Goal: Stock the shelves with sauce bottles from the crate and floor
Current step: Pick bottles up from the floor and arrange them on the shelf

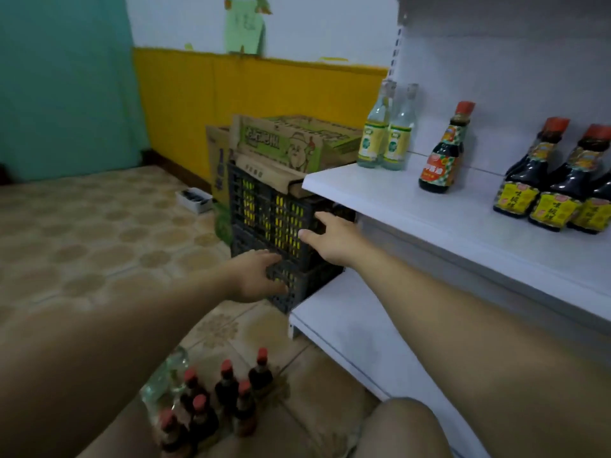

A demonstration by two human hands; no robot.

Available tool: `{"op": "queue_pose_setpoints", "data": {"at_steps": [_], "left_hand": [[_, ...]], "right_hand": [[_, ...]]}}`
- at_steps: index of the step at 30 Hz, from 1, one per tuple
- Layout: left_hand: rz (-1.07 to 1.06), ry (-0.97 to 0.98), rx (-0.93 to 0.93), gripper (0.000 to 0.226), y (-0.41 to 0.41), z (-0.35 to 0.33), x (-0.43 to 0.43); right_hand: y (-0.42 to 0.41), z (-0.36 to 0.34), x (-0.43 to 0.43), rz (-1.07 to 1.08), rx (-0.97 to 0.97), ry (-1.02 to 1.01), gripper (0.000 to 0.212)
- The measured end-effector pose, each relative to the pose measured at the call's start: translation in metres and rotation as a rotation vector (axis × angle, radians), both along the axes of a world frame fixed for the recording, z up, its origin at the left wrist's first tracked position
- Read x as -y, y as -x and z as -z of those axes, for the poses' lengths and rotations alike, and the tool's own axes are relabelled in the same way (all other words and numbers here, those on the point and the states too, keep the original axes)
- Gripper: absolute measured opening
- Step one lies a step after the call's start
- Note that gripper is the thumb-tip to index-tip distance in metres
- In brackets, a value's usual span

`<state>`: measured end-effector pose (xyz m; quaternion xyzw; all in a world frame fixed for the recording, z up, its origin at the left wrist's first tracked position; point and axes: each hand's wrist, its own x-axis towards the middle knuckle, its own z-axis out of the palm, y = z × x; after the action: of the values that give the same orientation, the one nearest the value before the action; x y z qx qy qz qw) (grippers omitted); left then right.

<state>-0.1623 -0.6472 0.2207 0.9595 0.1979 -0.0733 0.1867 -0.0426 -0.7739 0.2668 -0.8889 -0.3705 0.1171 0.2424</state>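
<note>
— Where's the crate [264, 219]?
— The dark plastic lattice sits at the white shelf's [396, 200] end. Left hand [258, 276] clasps its ribbed corner; right hand [330, 239] presses flat, fingers straight. Red-capped bottles [228, 388] stand on tiles [99, 242].

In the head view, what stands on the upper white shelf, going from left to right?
Pair of clear bottles with green-yellow labels → single dark sauce bottle with an orange label → group of dark sauce bottles with yellow labels.
</note>
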Motion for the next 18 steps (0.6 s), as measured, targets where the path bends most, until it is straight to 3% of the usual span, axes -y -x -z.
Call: {"op": "queue_pose_setpoints", "data": {"at_steps": [10,18], "left_hand": [[-0.408,0.191,-0.088,0.080,0.170,0.085,-0.048],[-0.580,0.410,-0.136,0.084,0.219,0.162,-0.087]], "right_hand": [[0.119,0.084,-0.081,-0.243,-0.115,0.152,0.070],[0.162,0.159,-0.145,-0.398,-0.203,0.304,0.066]]}}
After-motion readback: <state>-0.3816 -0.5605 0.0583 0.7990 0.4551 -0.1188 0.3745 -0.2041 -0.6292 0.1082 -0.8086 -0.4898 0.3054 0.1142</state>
